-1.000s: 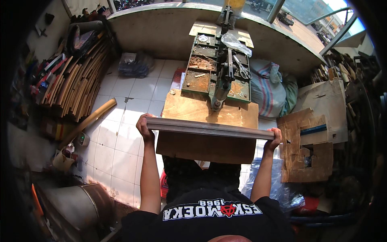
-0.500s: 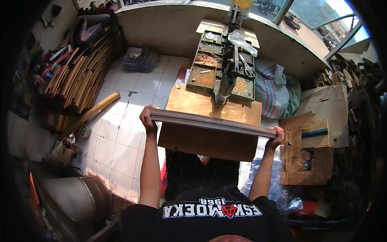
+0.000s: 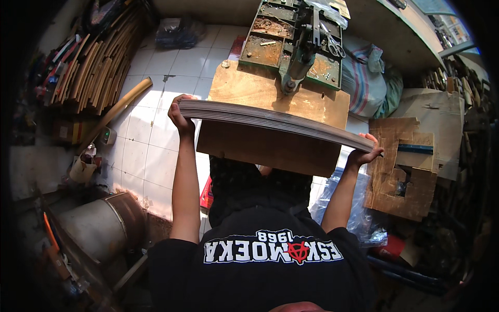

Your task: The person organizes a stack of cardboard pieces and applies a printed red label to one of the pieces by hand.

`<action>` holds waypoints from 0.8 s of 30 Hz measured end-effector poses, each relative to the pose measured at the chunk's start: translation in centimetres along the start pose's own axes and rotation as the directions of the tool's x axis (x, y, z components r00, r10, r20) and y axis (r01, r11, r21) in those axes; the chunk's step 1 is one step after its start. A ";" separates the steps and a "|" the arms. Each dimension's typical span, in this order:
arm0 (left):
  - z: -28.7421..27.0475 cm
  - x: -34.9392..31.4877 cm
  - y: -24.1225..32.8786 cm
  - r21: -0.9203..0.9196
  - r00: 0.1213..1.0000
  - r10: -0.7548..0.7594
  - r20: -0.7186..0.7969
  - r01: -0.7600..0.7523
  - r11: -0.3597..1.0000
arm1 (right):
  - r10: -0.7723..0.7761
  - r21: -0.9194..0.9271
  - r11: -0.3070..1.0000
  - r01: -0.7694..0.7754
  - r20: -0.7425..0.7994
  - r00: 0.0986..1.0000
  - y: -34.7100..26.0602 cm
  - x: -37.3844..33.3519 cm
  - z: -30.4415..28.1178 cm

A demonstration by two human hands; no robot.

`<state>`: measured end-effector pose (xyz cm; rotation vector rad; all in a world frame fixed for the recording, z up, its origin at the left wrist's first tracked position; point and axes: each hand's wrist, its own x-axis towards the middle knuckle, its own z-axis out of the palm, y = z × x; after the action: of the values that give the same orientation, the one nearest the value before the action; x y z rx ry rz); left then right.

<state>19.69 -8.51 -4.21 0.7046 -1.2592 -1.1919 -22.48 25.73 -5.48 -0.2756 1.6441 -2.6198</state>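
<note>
I hold a thick stack of grey sheets (image 3: 270, 120) level in front of me, one hand at each end. My left hand (image 3: 179, 117) grips the left end and my right hand (image 3: 364, 153) grips the right end. The stack hangs above a brown wooden board (image 3: 270, 99) that serves as a worktop. Beyond the board stands a green metal machine (image 3: 296, 44) with trays of small parts and a pair of scissors (image 3: 335, 47).
White tiled floor (image 3: 150, 130) lies to the left, with a wooden pole (image 3: 119, 106) and stacked wooden strips (image 3: 88, 73). A metal drum (image 3: 99, 229) sits at lower left. Cut cardboard pieces (image 3: 403, 171), a striped sack (image 3: 369, 78) and a plastic bag (image 3: 358, 213) crowd the right.
The stack of sheets has come up closer to the camera and tilted, its right end lower. Both hands kept their grip on its ends.
</note>
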 end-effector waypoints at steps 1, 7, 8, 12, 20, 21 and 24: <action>-0.1 0.0 0.0 0.016 1.000 0.005 0.009 -0.005 1.000 | -0.004 -0.007 1.000 0.004 -0.008 1.000 0.1 0.0 0.0; 0.3 0.2 0.1 0.062 0.996 0.065 0.064 -0.069 0.996 | -0.153 -0.203 0.963 0.177 0.131 0.980 0.9 0.6 -1.1; 0.3 0.1 0.2 0.074 0.996 0.062 0.065 -0.067 0.995 | -0.167 -0.139 0.972 0.192 0.176 0.970 1.2 0.7 -1.5; -0.6 0.3 0.0 0.058 0.997 0.027 0.069 -0.031 0.998 | -0.089 -0.086 0.991 0.105 0.175 0.981 0.5 0.3 -0.3; 0.5 1.0 0.8 0.059 0.995 0.043 0.087 -0.048 0.997 | -0.024 -0.071 0.997 0.036 0.158 0.987 0.2 0.6 -0.5; 0.5 0.7 1.0 0.061 0.995 0.052 0.086 -0.057 0.997 | -0.036 -0.067 0.997 0.049 0.186 0.982 0.1 0.4 -0.6; 0.1 0.4 1.0 0.062 0.994 0.055 0.097 -0.061 0.996 | -0.101 -0.033 0.993 0.115 0.285 0.953 0.1 0.2 -0.6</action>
<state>19.86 -8.52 -3.14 0.6605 -1.3935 -1.1529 -22.78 26.19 -5.80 -0.7260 1.6380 -2.4697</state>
